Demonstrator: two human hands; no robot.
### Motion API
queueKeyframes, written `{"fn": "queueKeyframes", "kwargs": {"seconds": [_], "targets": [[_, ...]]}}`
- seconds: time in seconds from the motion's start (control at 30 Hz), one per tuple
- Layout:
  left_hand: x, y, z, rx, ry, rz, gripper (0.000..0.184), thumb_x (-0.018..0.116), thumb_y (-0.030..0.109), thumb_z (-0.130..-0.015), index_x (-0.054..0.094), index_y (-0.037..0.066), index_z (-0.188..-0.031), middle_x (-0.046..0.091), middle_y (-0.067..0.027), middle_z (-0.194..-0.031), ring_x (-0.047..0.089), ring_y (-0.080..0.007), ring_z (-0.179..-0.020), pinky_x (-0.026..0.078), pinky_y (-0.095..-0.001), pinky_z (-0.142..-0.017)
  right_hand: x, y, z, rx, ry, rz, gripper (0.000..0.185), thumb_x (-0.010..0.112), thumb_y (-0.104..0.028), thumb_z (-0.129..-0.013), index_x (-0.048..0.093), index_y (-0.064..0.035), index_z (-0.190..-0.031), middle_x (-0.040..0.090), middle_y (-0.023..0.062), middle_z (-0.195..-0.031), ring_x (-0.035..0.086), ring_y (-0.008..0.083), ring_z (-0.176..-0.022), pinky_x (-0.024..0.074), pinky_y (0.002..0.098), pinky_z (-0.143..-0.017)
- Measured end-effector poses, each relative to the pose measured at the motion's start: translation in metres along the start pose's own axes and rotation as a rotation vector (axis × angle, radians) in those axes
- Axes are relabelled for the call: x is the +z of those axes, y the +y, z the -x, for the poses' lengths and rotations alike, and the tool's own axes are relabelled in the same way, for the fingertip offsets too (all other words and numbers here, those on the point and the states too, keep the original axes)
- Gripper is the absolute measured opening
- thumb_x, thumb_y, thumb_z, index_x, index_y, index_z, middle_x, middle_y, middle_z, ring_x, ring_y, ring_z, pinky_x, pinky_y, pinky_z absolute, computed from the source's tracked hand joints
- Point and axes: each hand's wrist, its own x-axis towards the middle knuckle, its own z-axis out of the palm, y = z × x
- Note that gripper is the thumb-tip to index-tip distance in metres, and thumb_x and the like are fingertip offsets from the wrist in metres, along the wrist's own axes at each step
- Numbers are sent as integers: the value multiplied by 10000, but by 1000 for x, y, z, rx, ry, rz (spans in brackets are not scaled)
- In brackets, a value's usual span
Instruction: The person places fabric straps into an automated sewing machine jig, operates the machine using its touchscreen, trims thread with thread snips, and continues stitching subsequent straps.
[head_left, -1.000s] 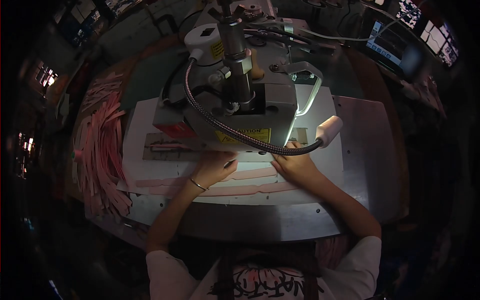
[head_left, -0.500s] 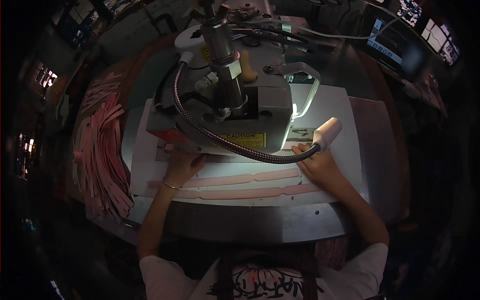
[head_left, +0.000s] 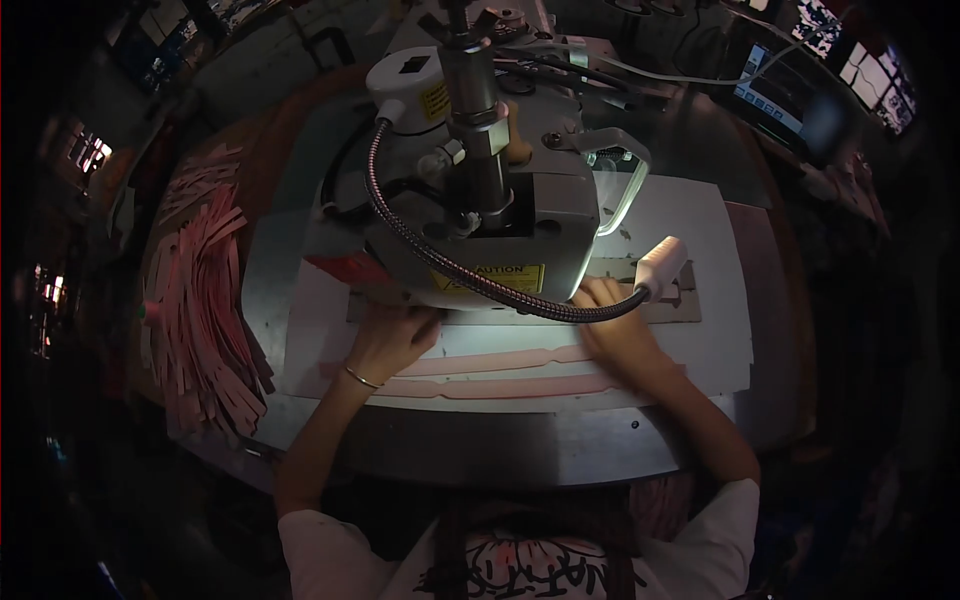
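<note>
A grey sewing machine head (head_left: 480, 225) with a yellow caution label stands over a white sheet (head_left: 705, 345). On the sheet lies a brownish slotted template (head_left: 665, 312), partly hidden beneath the machine head. My left hand (head_left: 395, 340), a bracelet at its wrist, rests at the template's near left edge; its fingertips are in shadow. At the right side of the machine head, my right hand (head_left: 612, 318) has its fingers bent together over the template. What they grip, if anything, is hidden. Nearer me, two long pink strips (head_left: 500, 387) lie on the sheet; my right forearm covers their right ends.
A pile of pink strips (head_left: 205, 310) lies at the left of the table. The gooseneck lamp (head_left: 660, 268) arches in front of the machine, close above my right hand. A lit screen (head_left: 770, 95) stands at the back right. The metal table edge (head_left: 500, 450) curves before me.
The white sheet, with the template and pink strips, has shifted right. My left hand has moved right with it. My right hand has come left, closer to the machine head.
</note>
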Motion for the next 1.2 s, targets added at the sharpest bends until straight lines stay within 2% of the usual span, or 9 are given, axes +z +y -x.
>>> {"fn": "queueKeyframes", "kwargs": {"seconds": [0.13,0.3,0.5,0.63,0.67,0.8,1.0,1.13,1.2], "targets": [[13,-9,8,9,29,44,245,590,212,-775,653,53,-951,637,-108,-1010,591,-300,-857,452,-375,-753,34,-34,-13,-175,55,33,215,556,-121,-809,587,-1,-984,553,138,-938,504,291,-884,418,394,-772],[22,-14,8,0,12,216,270,592,203,-765,644,52,-984,636,-102,-1021,593,-300,-868,452,-374,-753,26,-36,-4,-104,-65,111,239,564,-141,-811,586,-6,-1007,567,136,-981,511,284,-875,411,411,-773],[10,-8,11,-41,-6,247,295,604,193,-756,637,54,-1015,636,-99,-1007,596,-289,-862,459,-356,-736,12,-26,10,-38,-69,125,293,557,-150,-825,583,-15,-1083,574,136,-1054,513,293,-889,403,413,-797],[17,-9,15,62,131,24,278,632,192,-728,617,95,-988,612,-67,-961,586,-246,-716,450,-334,-662,4,-19,16,43,-107,66,345,541,-159,-841,569,-34,-1161,570,138,-1117,514,303,-915,373,427,-851],[19,-9,16,62,131,26,278,632,192,-728,617,95,-988,612,-67,-961,586,-246,-716,450,-334,-662,5,-19,16,44,-108,67,345,541,-159,-841,569,-34,-1161,570,138,-1117,514,303,-915,373,427,-851],[28,-6,18,103,366,68,292,640,173,-716,620,96,-997,613,-50,-947,574,-246,-767,443,-331,-712,10,-24,23,40,-26,167,356,526,-157,-851,566,-46,-1187,572,123,-1125,508,304,-951,338,426,-901],[24,-6,20,107,278,144,331,644,142,-717,621,99,-1044,609,-53,-978,572,-256,-786,440,-341,-755,9,-16,29,71,-17,188,362,516,-154,-856,556,-50,-1200,573,107,-1108,487,289,-942,331,422,-895],[3,0,22,95,206,323,314,648,104,-723,638,95,-1036,622,-43,-969,575,-240,-793,450,-323,-752,-1,-9,30,62,-39,237,354,555,-143,-813,561,-35,-1151,540,68,-1092,457,231,-922,332,386,-882],[-5,-2,24,67,221,313,298,650,101,-726,645,93,-1024,628,-38,-945,576,-232,-789,452,-317,-751,-6,-6,29,68,-35,215,354,556,-136,-810,561,-35,-1149,540,70,-1089,457,232,-925,332,387,-883]]}}
